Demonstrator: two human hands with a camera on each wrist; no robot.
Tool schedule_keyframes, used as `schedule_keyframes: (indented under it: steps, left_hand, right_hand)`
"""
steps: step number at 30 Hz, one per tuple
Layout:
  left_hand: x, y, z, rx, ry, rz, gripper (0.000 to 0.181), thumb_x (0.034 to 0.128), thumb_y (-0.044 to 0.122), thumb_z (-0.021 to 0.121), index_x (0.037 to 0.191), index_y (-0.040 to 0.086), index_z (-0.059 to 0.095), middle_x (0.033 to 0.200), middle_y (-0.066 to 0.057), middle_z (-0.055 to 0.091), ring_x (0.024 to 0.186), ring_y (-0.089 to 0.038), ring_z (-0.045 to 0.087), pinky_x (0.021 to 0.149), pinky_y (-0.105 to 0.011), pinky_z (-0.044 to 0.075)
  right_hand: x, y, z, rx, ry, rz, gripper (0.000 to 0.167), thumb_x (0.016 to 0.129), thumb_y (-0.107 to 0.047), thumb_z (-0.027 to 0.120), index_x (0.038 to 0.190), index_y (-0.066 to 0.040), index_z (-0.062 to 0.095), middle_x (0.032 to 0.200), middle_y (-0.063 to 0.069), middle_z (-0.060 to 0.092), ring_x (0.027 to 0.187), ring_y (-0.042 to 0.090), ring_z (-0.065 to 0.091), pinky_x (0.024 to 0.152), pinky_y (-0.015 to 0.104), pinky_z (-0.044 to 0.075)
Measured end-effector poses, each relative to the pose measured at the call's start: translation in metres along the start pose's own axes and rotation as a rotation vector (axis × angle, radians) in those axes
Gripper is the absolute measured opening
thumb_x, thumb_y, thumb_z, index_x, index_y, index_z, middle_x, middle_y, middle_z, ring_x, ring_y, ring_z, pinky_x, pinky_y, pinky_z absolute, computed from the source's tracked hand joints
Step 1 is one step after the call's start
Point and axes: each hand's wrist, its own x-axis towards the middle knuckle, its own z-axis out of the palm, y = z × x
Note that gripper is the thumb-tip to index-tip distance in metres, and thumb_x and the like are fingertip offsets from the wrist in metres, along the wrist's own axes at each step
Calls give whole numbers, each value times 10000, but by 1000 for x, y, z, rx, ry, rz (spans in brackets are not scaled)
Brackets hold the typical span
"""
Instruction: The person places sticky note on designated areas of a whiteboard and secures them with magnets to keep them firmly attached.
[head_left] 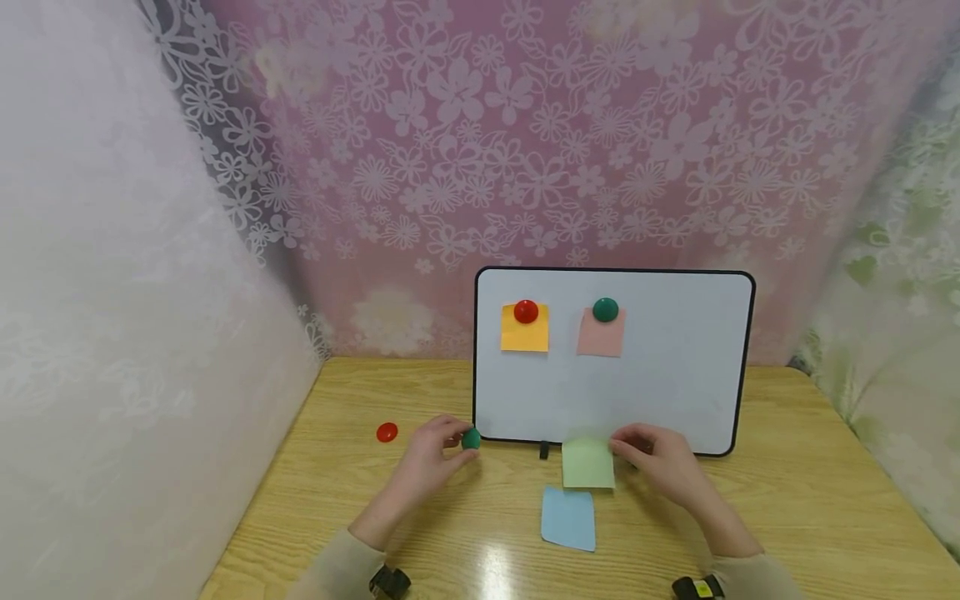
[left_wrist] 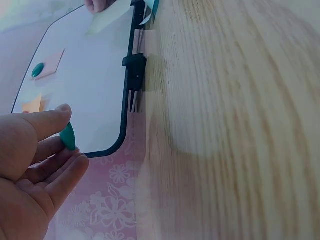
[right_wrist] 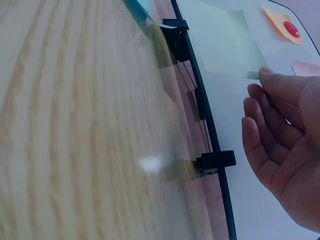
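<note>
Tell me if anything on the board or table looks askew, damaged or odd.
One small thing: the blue note on the table isn't lying flat; its edge curls up in both wrist views. The pale green note at the right hand looks intact, and nothing appears spilled.

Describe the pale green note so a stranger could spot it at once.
Find the black-framed whiteboard on the wooden table. At its lower edge, the right hand pinches the pale green note. Unlike the orange note, pink note and blue note, it is held.

On the table (head_left: 810, 475): whiteboard (head_left: 675, 358) at the back, magnet (head_left: 387, 432) to its left, note (head_left: 567, 521) before it.
</note>
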Motion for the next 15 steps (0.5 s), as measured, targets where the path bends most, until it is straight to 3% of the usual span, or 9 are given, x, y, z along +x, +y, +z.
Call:
schedule_keyframes:
  steps: [6, 15]
  left_hand:
    - [0, 5, 2, 21, -6, -13, 336, 978, 147, 817, 1287, 34, 746, 1218, -48, 692, 1105, -236, 695, 939, -290, 593]
    - [1, 9, 3, 75, 6, 6, 369, 978, 169, 819, 1313, 33, 740, 1237, -63, 695, 1101, -247, 694, 933, -395, 611]
  right_hand:
    - [3, -5, 5, 1, 25, -21, 205, 1038, -319, 748, 1098, -129, 796, 1017, -38, 762, 937, 141, 676, 794, 291, 559]
    - [10, -8, 12, 5, 56, -68, 168, 1032, -303, 757, 1079, -149, 803, 1001, -55, 762, 920, 118, 689, 800, 297, 570]
